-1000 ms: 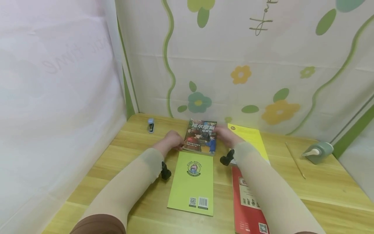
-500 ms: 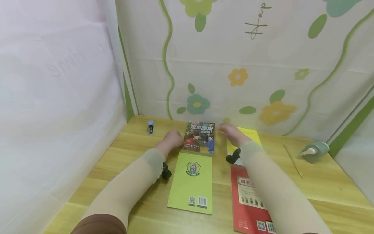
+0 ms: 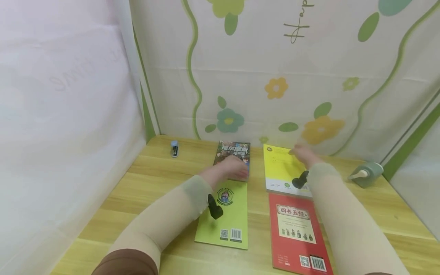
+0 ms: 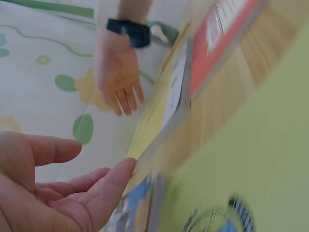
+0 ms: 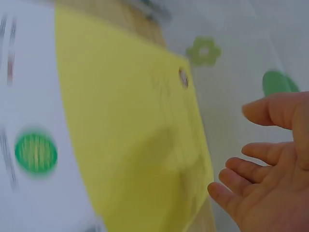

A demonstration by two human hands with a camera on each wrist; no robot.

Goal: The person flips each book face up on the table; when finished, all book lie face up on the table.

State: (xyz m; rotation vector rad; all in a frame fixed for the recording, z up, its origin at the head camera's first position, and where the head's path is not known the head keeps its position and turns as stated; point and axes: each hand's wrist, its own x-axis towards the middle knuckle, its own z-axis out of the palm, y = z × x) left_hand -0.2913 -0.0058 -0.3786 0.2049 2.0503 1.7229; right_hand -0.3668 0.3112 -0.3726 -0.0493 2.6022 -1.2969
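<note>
My left hand (image 3: 232, 169) hovers over the lower part of a dark illustrated book (image 3: 233, 148), fingers extended and holding nothing; it covers much of that cover. In the left wrist view, its thumb and fingers (image 4: 108, 191) are spread apart above the book's corner. Farther right, my right hand (image 3: 305, 156) is at the far right corner of a yellow and white book (image 3: 280, 164). The right wrist view shows its loosely spread fingers (image 5: 236, 181) beside that book's edge, with nothing in them. Below the dark book lies a lime-green book (image 3: 223, 225), partly behind my left wrist.
A red book (image 3: 295, 244) lies just below the yellow one. At the back left stands a small blue-capped stapler-like item (image 3: 174, 149). A green bottle with a white nozzle (image 3: 368, 174) lies at the right. A printed curtain (image 3: 254, 103) hangs behind the wooden table (image 3: 151, 183).
My right hand has left the dark book's right side and moved right to the yellow book. My left hand has moved from the dark book's left edge to over it.
</note>
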